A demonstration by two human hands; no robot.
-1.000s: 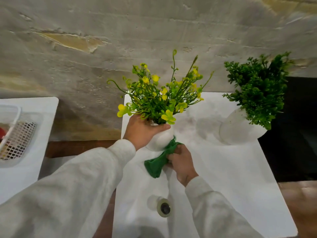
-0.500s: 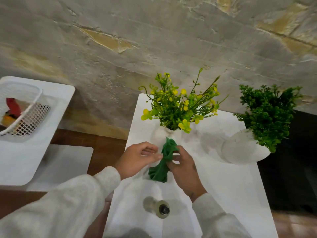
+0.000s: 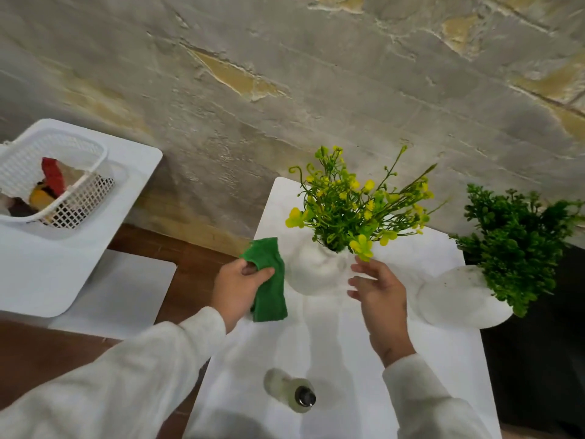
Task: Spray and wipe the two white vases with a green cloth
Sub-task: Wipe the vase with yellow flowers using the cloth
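Green cloth, soft and floppy, is pinched in my left hand beside the near vase (probably breakable, so I'd hold its round belly). My right hand hovers, fingers spread, on the tabletop side.

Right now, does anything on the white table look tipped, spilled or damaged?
Nothing is spilled or broken. The vase of dark green foliage sits at the table's right edge, seemingly overhanging it. The spray bottle stands upright.
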